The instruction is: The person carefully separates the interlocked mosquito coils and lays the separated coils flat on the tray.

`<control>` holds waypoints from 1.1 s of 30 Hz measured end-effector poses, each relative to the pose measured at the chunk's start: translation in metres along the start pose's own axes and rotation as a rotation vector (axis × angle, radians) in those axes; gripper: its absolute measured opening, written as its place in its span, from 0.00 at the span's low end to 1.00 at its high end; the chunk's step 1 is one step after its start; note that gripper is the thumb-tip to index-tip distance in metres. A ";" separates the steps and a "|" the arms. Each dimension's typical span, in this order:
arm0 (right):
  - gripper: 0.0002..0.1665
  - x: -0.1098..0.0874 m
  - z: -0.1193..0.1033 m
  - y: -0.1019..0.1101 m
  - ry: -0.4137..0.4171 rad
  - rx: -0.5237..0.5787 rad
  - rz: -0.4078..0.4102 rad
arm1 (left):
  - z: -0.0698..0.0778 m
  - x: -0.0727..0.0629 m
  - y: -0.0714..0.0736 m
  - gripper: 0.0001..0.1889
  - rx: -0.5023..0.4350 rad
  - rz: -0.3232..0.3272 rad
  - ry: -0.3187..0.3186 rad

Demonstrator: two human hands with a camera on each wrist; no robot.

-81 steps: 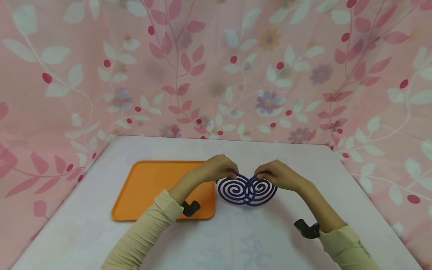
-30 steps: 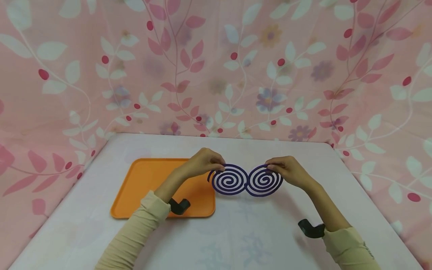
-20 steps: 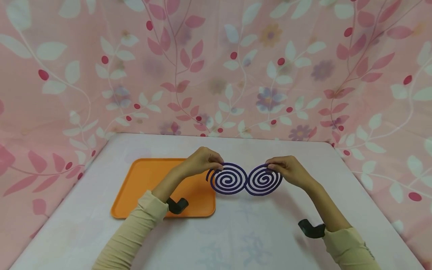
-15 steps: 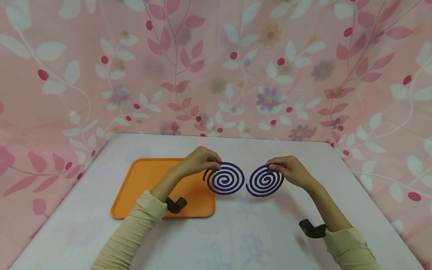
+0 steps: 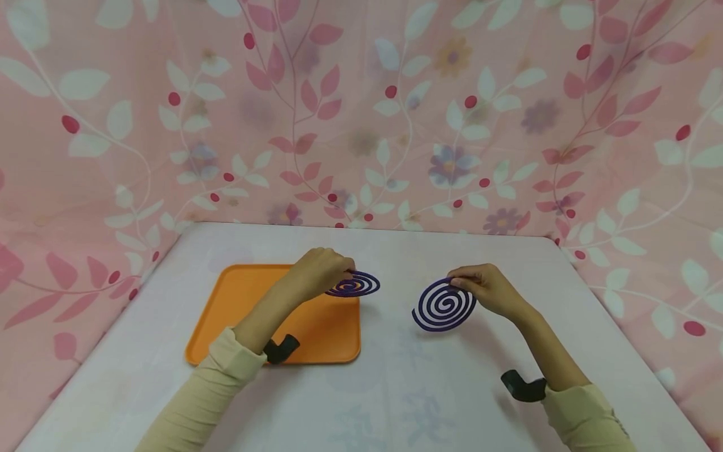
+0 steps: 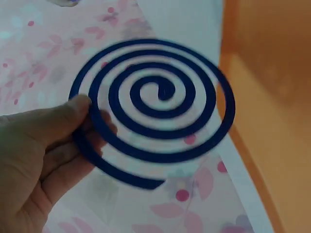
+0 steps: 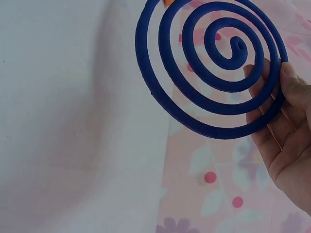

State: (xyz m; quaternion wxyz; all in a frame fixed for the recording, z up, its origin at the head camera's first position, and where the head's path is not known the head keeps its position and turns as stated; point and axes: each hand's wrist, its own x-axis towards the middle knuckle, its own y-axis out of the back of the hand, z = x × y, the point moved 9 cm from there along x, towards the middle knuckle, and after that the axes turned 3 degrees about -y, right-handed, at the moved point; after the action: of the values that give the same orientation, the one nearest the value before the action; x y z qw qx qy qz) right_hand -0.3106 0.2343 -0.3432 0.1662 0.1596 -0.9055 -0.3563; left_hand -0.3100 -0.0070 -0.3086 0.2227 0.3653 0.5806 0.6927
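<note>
Two dark blue-purple mosquito coils are held up apart from each other. In the head view my left hand [image 5: 319,274] grips one mosquito coil [image 5: 350,286] by its edge over the orange tray's right side, tilted nearly flat. Its full spiral [image 6: 166,91] shows in the left wrist view, with thumb and fingers pinching the outer ring near the loose end. My right hand [image 5: 487,287] pinches the second mosquito coil [image 5: 446,306] at its upper right rim, above the white table. In the right wrist view that coil [image 7: 237,58] leans against the fingers, its top cut off.
The orange tray [image 5: 265,345] lies on the left half of the white table [image 5: 390,402]. A pink floral cloth [image 5: 361,125] hangs behind and at both sides. Each wrist wears a black camera mount, one left [image 5: 282,349] and one right [image 5: 523,387].
The two coils overlapped and touched at first; they have come apart. My left hand has moved left over the tray and tipped its coil flatter. The right hand has shifted slightly right.
</note>
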 end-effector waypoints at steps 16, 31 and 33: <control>0.10 -0.003 0.008 -0.004 -0.016 0.040 -0.004 | -0.007 -0.086 -0.044 0.09 0.547 0.013 -0.182; 0.10 -0.003 0.013 -0.005 -0.021 0.030 0.003 | -0.002 -0.103 -0.070 0.09 0.517 0.056 -0.180; 0.10 -0.003 0.014 -0.005 -0.027 0.035 0.003 | -0.003 -0.103 -0.070 0.09 0.519 0.065 -0.174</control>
State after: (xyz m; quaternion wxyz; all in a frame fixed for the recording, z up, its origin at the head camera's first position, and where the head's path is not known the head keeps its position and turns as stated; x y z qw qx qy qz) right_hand -0.3130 0.2405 -0.3570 0.1519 0.1563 -0.9139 -0.3424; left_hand -0.2549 -0.0682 -0.4019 0.1486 0.4868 0.7053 0.4935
